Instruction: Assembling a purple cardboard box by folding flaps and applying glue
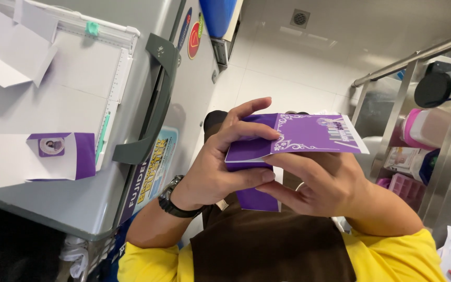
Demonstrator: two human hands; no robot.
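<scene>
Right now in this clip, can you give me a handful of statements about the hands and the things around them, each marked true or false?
1. Both hands hold a purple and white folded card box. True: the left hand and right hand grip the box from either side.
2. The left wrist is bare. False: it wears a black wristwatch.
3. A second purple and white folded card lies on the grey chest top. True: the card lies on the chest top, left of the hands.
4. The person wears red sleeves. False: the sleeves are yellow.
5. The paper trimmer lies on the floor. False: the trimmer rests on the chest top.
</scene>
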